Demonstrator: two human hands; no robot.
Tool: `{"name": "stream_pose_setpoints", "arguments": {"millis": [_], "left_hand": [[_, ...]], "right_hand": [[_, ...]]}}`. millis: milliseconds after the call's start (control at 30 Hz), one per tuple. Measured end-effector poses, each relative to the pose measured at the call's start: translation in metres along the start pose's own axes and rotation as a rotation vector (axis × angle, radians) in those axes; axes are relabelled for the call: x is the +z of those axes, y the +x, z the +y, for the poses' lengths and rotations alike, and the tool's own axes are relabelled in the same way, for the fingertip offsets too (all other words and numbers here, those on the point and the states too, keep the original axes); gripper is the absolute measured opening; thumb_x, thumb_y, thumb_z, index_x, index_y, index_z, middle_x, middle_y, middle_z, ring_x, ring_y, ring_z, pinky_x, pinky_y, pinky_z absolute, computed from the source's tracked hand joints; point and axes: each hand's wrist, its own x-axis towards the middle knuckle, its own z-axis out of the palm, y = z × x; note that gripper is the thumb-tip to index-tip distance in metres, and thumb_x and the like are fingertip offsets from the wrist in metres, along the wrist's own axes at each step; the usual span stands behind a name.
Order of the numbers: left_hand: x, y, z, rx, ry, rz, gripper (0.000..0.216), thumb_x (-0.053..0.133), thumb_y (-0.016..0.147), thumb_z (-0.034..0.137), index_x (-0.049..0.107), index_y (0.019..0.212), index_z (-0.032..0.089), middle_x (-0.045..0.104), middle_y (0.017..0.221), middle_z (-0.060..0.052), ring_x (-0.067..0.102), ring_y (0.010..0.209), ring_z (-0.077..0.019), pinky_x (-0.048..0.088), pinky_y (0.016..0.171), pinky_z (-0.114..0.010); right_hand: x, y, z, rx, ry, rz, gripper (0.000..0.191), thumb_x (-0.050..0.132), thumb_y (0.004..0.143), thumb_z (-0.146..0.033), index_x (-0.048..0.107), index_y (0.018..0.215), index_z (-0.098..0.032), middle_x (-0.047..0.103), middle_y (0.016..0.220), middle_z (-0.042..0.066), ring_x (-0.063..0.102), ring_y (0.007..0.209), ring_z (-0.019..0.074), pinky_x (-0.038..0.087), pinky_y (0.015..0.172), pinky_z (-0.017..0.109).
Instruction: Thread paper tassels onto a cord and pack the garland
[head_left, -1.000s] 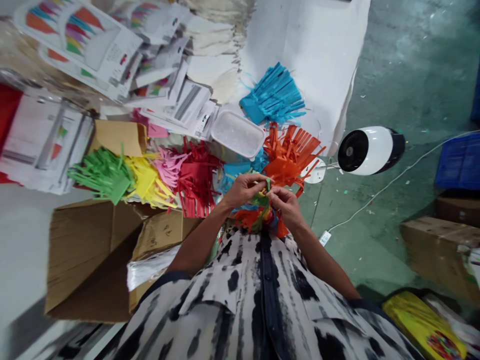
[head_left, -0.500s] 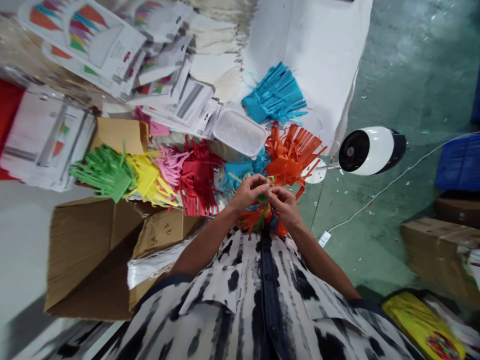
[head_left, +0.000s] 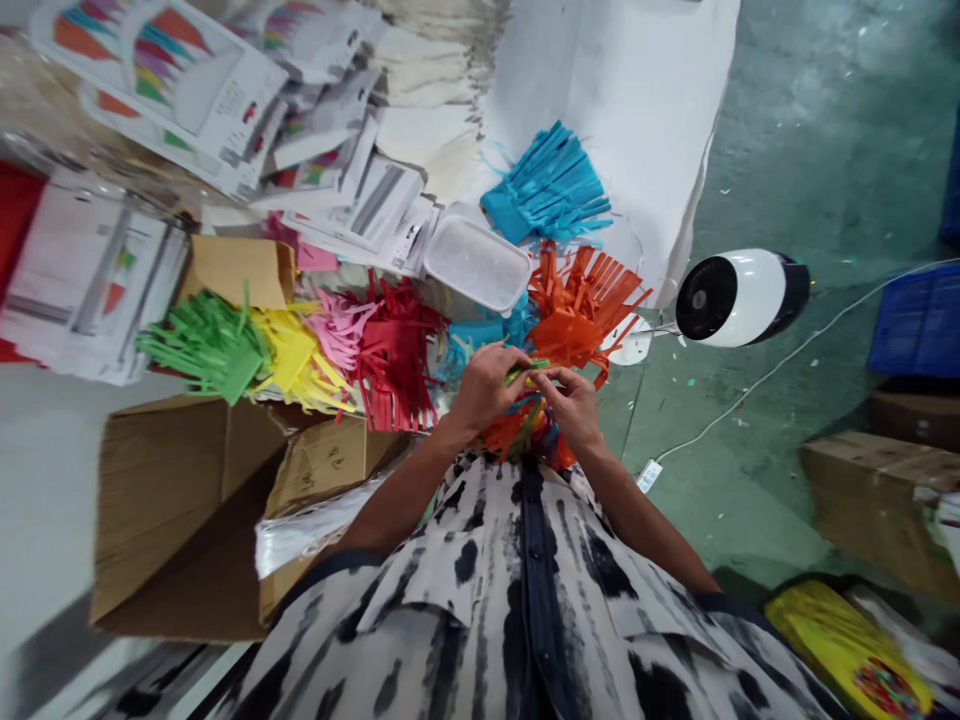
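My left hand [head_left: 489,388] has its fingers closed on a small green paper tassel [head_left: 537,365], which looks folded or twisted at the top. Against its other end, my right hand [head_left: 573,404] pinches with thumb and fingertips. Below both hands, a bunch of orange, blue and yellow paper tassels [head_left: 516,430] lies against the shirt front, partly hidden by the fingers. Just beyond the hands are fringed orange paper [head_left: 564,325] and a blue fringed bundle [head_left: 550,185]. To the left, red [head_left: 397,350], pink [head_left: 342,330], yellow [head_left: 294,358] and green [head_left: 214,345] fringed papers sit in a row.
A translucent plastic tub [head_left: 477,262] stands behind the hands. Printed packaging cards [head_left: 217,95] are piled at the upper left. An open cardboard box [head_left: 161,500] is at the lower left. At the right, a white-and-black fan [head_left: 750,298] stands near a cable [head_left: 757,385].
My left hand has rolled over the green tassel, its back now turned more upward. The fingertips of both hands have shifted slightly on the paper.
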Motion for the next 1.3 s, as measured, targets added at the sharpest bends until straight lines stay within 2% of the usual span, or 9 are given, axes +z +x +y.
{"name": "stream_pose_setpoints", "arguments": {"millis": [233, 400, 567, 700, 867, 967, 1100, 1200, 1300], "left_hand": [[-0.003, -0.005, 0.001, 0.108, -0.038, -0.085, 0.008, 0.068, 0.092, 0.025, 0.069, 0.099, 0.022, 0.077, 0.099, -0.004, 0.071, 0.097, -0.0218, 0.041, 0.118, -0.048], [-0.003, -0.003, 0.005, -0.029, -0.3, -0.042, 0.019, 0.067, 0.098, 0.034, 0.069, 0.084, 0.021, 0.077, 0.096, -0.004, 0.071, 0.095, -0.0187, 0.053, 0.096, -0.036], [-0.002, 0.0, 0.006, -0.115, -0.416, -0.037, 0.016, 0.076, 0.092, 0.033, 0.073, 0.101, 0.02, 0.076, 0.092, -0.002, 0.071, 0.086, -0.0162, 0.055, 0.086, -0.03], [0.001, -0.001, 0.007, -0.09, -0.374, -0.038, 0.014, 0.071, 0.096, 0.033, 0.072, 0.091, 0.02, 0.076, 0.091, -0.003, 0.071, 0.088, -0.0167, 0.054, 0.087, -0.03], [0.008, -0.004, 0.008, -0.121, -0.277, 0.017, 0.015, 0.055, 0.105, 0.034, 0.063, 0.102, 0.022, 0.072, 0.092, -0.001, 0.069, 0.085, -0.0141, 0.052, 0.082, -0.027], [0.012, -0.004, 0.008, -0.063, -0.129, 0.022, 0.017, 0.05, 0.107, 0.037, 0.062, 0.107, 0.024, 0.072, 0.089, 0.0, 0.069, 0.082, -0.0147, 0.05, 0.078, -0.027], [0.017, -0.004, 0.011, 0.024, 0.027, 0.021, 0.021, 0.049, 0.108, 0.04, 0.063, 0.108, 0.025, 0.073, 0.086, 0.0, 0.069, 0.077, -0.0149, 0.046, 0.073, -0.027], [0.016, -0.003, 0.016, 0.015, -0.003, 0.0, 0.023, 0.049, 0.108, 0.041, 0.064, 0.107, 0.025, 0.074, 0.087, 0.0, 0.069, 0.077, -0.0146, 0.046, 0.072, -0.026], [0.012, 0.001, 0.019, -0.052, -0.199, -0.082, 0.024, 0.053, 0.106, 0.045, 0.064, 0.112, 0.024, 0.076, 0.091, 0.0, 0.073, 0.081, -0.0153, 0.05, 0.074, -0.026]], "right_hand": [[-0.003, -0.003, 0.002, 0.039, 0.027, -0.003, 0.043, 0.08, 0.077, -0.062, 0.071, 0.081, -0.02, 0.063, 0.069, -0.002, 0.049, 0.055, 0.0103, 0.037, 0.05, 0.023], [-0.004, -0.004, 0.007, 0.017, 0.019, -0.015, 0.042, 0.081, 0.077, -0.06, 0.07, 0.08, -0.02, 0.062, 0.069, -0.003, 0.052, 0.056, 0.0109, 0.039, 0.053, 0.024], [-0.007, -0.006, 0.014, -0.024, -0.011, -0.034, 0.038, 0.077, 0.083, -0.057, 0.071, 0.084, -0.021, 0.063, 0.074, -0.002, 0.056, 0.06, 0.0124, 0.041, 0.056, 0.024], [-0.008, -0.007, 0.015, -0.039, -0.047, -0.028, 0.036, 0.076, 0.084, -0.057, 0.07, 0.086, -0.021, 0.064, 0.075, -0.002, 0.057, 0.06, 0.013, 0.044, 0.057, 0.025], [-0.008, -0.012, 0.002, 0.004, 0.038, -0.063, 0.034, 0.075, 0.085, -0.054, 0.065, 0.096, -0.023, 0.068, 0.089, -0.001, 0.06, 0.065, 0.0127, 0.048, 0.059, 0.025], [-0.009, -0.015, -0.007, -0.003, 0.063, -0.02, 0.033, 0.075, 0.086, -0.053, 0.063, 0.099, -0.025, 0.068, 0.102, 0.0, 0.056, 0.063, 0.0101, 0.044, 0.053, 0.023], [-0.01, -0.014, -0.008, -0.059, -0.031, -0.023, 0.033, 0.075, 0.086, -0.055, 0.068, 0.096, -0.023, 0.066, 0.094, 0.0, 0.045, 0.053, 0.0076, 0.036, 0.048, 0.024], [-0.012, -0.011, -0.007, -0.139, -0.087, 0.008, 0.033, 0.074, 0.088, -0.054, 0.071, 0.092, -0.022, 0.067, 0.097, 0.002, 0.044, 0.054, 0.0074, 0.037, 0.049, 0.025], [-0.015, -0.009, -0.011, -0.131, -0.045, 0.001, 0.032, 0.075, 0.088, -0.053, 0.068, 0.091, -0.022, 0.067, 0.097, 0.003, 0.052, 0.06, 0.0103, 0.044, 0.054, 0.026]]}}
